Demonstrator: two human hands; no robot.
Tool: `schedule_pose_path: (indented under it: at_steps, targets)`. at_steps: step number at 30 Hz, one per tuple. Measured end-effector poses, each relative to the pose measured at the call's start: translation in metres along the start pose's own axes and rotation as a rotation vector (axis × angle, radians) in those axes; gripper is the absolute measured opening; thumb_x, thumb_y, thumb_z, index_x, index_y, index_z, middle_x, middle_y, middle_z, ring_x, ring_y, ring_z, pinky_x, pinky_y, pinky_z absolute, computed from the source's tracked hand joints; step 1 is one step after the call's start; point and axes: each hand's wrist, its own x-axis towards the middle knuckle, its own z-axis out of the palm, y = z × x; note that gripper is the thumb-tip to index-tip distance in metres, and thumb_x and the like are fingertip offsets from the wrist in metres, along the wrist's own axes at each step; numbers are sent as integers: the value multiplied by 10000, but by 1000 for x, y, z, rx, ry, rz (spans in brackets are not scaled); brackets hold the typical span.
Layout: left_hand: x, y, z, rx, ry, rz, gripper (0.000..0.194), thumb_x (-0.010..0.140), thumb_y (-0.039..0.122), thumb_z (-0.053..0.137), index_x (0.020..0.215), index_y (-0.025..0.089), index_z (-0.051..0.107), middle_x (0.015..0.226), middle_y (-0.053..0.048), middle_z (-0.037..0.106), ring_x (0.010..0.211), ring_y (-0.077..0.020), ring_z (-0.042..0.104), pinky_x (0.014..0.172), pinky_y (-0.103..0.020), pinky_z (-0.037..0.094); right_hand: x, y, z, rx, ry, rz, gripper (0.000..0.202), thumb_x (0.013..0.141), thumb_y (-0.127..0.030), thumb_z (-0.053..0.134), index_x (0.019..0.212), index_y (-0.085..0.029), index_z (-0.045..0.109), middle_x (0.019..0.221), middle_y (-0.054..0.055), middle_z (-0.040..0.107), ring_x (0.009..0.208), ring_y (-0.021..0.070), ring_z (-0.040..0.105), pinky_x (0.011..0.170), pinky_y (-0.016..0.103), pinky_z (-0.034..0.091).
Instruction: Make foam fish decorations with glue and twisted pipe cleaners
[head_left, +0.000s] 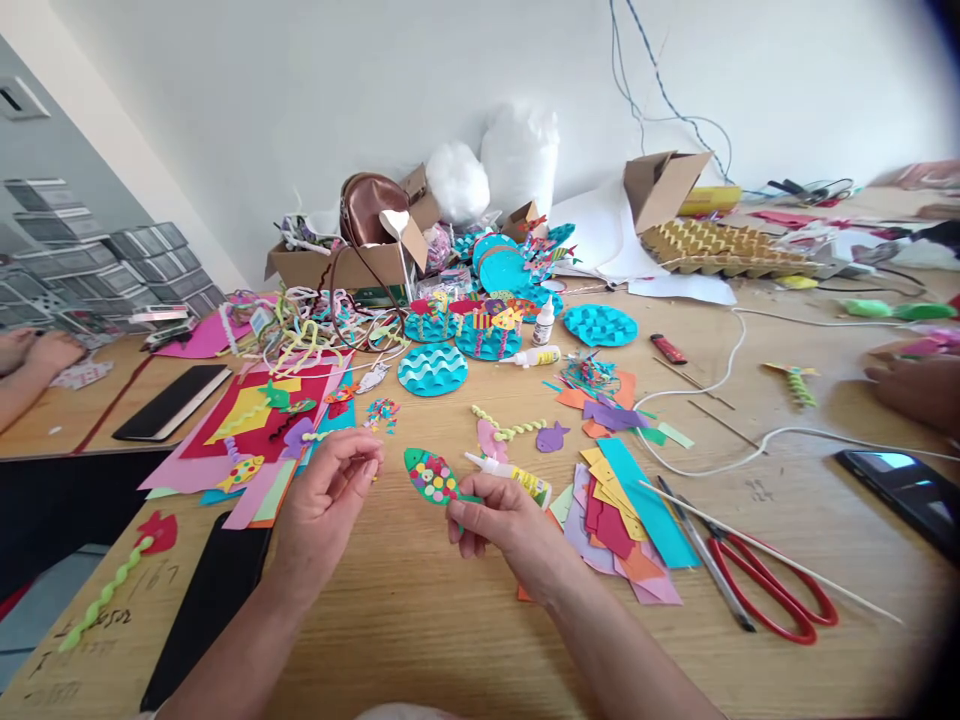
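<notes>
My right hand (pixel 491 515) pinches a green paper fish (pixel 431 478) by its tail; colourful round dots cover its body. To the left, my left hand (pixel 330 490) is closed with thumb and fingertips together; what they hold, if anything, is too small to make out. A glue bottle (pixel 529 480) lies just behind my right hand. Beyond my left hand is a little heap of coloured paper dots (pixel 382 413). A purple paper fish (pixel 551 437) and a yellow-green twisted pipe cleaner (pixel 517 430) lie behind the glue bottle.
Paper scraps (pixel 611 510), red-handled scissors (pixel 772 590) and a pen (pixel 712 560) lie right of my hands. Turquoise discs (pixel 433 370) and boxes stand farther back. A white cable (pixel 739 350) crosses the right side. Other people's hands (pixel 915 390) rest at both table sides.
</notes>
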Motion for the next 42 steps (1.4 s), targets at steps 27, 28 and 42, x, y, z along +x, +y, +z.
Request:
schedule_pose_path:
  at_steps: [27,28,42]
  targets:
    - [-11,-37,17,236,-460,112,184,772,59,475,735,186,601,772,-10,590,752,-129,578,686,-229,459,-29,51,-4,-1565,247,-829,240,895,-94,405,771,-182,591,723,21,600,637,139,502,567,256,370]
    - [-12,-41,18,252,-481,120,193,776,54,467,740,186,603,779,-11,588,756,-129,579,688,-230,461,-28,54,-2,-1607,213,-792,214,889,-102,433,760,-185,583,725,17,593,646,142,499,577,260,368]
    - [-43,-41,10,403,-668,222,318,816,9,380,851,193,637,896,-36,648,885,-160,578,797,-272,481,-28,61,13,-1739,66,-531,51,816,-137,582,847,-177,589,773,21,606,717,181,544,612,304,401]
